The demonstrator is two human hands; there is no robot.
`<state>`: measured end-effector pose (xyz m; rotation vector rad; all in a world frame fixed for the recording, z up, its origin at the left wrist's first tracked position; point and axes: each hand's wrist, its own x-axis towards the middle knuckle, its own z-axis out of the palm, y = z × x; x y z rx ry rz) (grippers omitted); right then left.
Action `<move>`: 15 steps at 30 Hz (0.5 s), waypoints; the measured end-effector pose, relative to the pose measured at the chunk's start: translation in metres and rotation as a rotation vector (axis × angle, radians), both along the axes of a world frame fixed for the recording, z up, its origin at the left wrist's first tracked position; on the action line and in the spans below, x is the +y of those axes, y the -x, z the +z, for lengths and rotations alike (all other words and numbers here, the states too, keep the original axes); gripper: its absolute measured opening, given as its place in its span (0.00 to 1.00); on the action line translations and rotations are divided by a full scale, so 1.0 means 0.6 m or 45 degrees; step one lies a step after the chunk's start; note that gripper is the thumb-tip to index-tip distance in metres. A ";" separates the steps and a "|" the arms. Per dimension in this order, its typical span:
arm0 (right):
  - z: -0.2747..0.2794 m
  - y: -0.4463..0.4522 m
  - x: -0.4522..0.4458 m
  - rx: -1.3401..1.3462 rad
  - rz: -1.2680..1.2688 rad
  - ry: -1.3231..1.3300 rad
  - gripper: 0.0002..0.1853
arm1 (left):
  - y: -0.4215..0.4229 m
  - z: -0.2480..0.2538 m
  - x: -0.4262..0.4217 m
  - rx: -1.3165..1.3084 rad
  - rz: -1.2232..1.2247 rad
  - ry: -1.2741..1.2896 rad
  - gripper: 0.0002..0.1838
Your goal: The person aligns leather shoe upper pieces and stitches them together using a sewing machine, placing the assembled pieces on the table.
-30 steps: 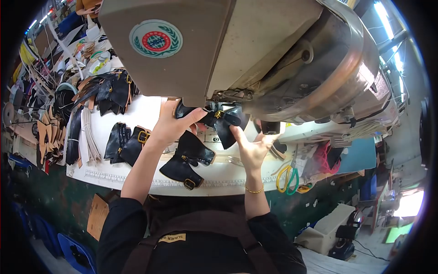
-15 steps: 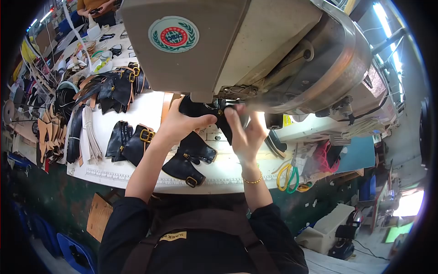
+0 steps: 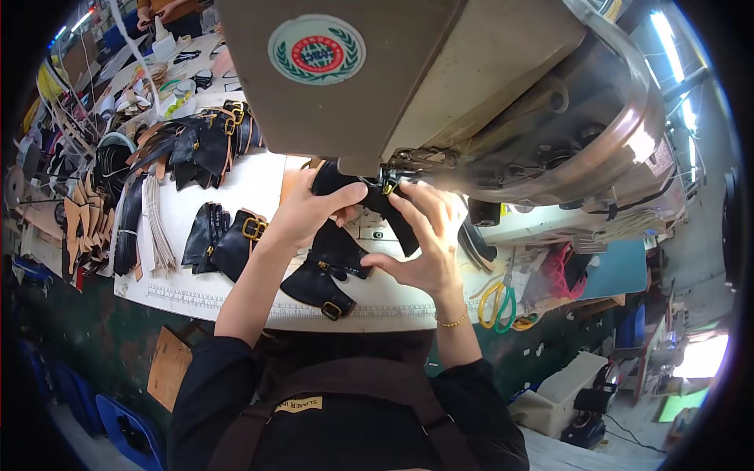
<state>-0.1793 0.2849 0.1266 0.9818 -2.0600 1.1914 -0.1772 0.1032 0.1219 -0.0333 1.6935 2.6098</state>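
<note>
Under the head of a sewing machine (image 3: 345, 110) lies a black leather piece (image 3: 397, 224) with a small gold-coloured zip pull or metal fitting near the needle area. My left hand (image 3: 306, 212) grips the piece's left part, thumb on top; its other fingers are partly hidden. My right hand (image 3: 432, 247) is open, its fingertips touching the piece beside the fitting while the thumb stretches out to the left. Below the hands, a black leather shoe upper (image 3: 318, 290) with a buckle lies on the table. Another buckled leather upper (image 3: 236, 243) sits left of my left forearm.
A pile of buckled black leather pieces (image 3: 208, 145) occupies the table's left, near a bundle of pale strips (image 3: 157, 228). A printed ruler (image 3: 188, 301) runs along the front edge. Scissors (image 3: 506, 302) lie at the right. At the far left back stands another person (image 3: 184, 20).
My right hand has moved down and right, its thumb spreading away from the fingers. More of the leather piece and its gold-coloured fitting now shows. My left hand keeps its grip.
</note>
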 end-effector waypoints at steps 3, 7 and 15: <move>-0.006 0.011 0.016 0.294 -0.191 -0.417 0.19 | -0.003 0.003 0.005 -0.001 0.046 0.008 0.08; -0.020 0.033 0.041 0.224 -0.214 -0.647 0.24 | -0.004 0.001 0.016 0.013 0.081 0.006 0.06; -0.050 0.081 0.038 0.025 0.042 -0.295 0.22 | -0.005 -0.009 0.021 0.078 0.098 0.066 0.04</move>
